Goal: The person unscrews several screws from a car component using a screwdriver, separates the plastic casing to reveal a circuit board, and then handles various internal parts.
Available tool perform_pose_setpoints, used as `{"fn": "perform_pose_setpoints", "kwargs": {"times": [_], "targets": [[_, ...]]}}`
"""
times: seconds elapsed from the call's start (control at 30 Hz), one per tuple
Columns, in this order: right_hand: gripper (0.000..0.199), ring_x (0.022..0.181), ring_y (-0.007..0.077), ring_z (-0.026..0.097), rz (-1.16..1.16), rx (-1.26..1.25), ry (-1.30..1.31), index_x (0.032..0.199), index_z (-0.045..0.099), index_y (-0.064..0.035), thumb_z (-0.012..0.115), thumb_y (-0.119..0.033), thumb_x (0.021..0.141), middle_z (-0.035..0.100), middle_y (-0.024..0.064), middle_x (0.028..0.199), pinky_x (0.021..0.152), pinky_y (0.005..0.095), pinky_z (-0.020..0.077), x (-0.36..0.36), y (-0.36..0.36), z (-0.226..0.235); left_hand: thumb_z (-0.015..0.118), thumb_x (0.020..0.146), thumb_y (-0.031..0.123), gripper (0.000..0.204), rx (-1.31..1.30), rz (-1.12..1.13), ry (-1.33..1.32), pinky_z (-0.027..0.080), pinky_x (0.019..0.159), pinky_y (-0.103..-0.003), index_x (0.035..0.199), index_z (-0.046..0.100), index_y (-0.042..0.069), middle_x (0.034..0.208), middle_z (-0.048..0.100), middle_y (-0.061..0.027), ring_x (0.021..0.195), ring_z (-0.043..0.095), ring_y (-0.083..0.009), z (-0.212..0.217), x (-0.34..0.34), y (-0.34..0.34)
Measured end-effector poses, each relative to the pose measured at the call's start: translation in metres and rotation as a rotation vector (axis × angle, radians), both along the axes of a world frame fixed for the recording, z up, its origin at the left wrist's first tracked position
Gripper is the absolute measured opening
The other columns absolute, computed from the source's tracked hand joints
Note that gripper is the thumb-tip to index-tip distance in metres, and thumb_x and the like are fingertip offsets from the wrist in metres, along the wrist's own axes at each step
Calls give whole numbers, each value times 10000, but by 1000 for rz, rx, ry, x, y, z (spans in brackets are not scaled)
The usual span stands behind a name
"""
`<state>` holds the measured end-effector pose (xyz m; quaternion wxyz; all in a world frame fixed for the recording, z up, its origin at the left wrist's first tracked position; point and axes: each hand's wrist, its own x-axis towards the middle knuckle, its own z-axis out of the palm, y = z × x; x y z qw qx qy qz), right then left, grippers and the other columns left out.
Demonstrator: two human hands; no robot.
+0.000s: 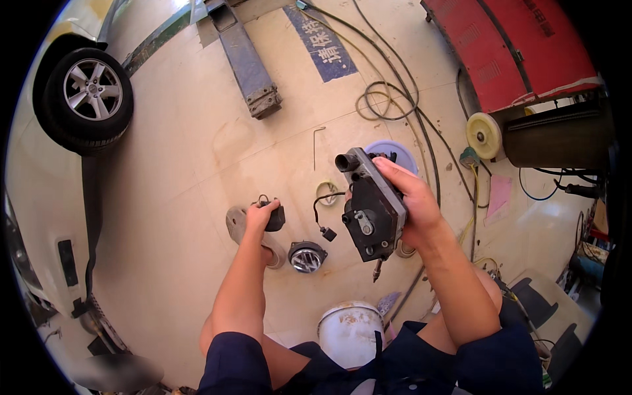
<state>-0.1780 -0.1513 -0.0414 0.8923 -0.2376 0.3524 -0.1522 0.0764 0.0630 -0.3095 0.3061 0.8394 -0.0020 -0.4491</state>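
My right hand [418, 207] grips a black and grey mechanical housing [372, 214], raised above the floor. The housing has a round pipe stub at its top, a small metal lever on its face and a threaded tip pointing down. From its left side a thin cable hangs to a black connector [328, 234]. In my left hand [259, 216] is a small black block-shaped part [275, 220]; my fingers hide some of it. Below and between the hands, a round chrome car badge [307, 257] in a black surround lies on the floor.
A tape roll [327, 193], an L-shaped rod [315, 148] and a purple round basin [405, 154] are on the floor ahead. A white bucket [351, 332] stands close to me. Hoses [421, 122] run past a red cabinet [507, 46]. Left are a car wheel [92, 90] and a metal lift arm [243, 62].
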Motion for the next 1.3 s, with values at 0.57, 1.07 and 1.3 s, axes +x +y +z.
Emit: {"fn": "perform_pose_setpoints", "kwargs": {"times": [0.57, 1.07, 1.3], "targets": [[283, 795, 237, 667, -4, 22, 91, 1100, 556, -7, 406, -234, 1022, 655, 179, 899, 717, 333, 554, -11, 3, -22, 756, 820, 206, 468, -30, 94, -142, 486, 898, -364, 1174, 591, -52, 1118, 654, -185, 1035, 630, -285, -152, -1, 68], [265, 671, 140, 500, -75, -841, 367, 904, 460, -33, 424, -260, 1036, 505, 57, 720, 639, 314, 452, 9, 40, 9, 581, 953, 492, 636, -570, -186, 420, 485, 848, -273, 1351, 441, 16, 1121, 605, -74, 1026, 577, -143, 319, -125, -90], [174, 777, 237, 550, 15, -1052, 391, 945, 531, 5, 542, -167, 971, 521, 129, 939, 682, 337, 467, 11, 33, 28, 577, 986, 247, 337, -863, 191, 531, 553, 705, -296, 1246, 484, 54, 1014, 636, -68, 813, 665, -189, 277, -116, -73]]}}
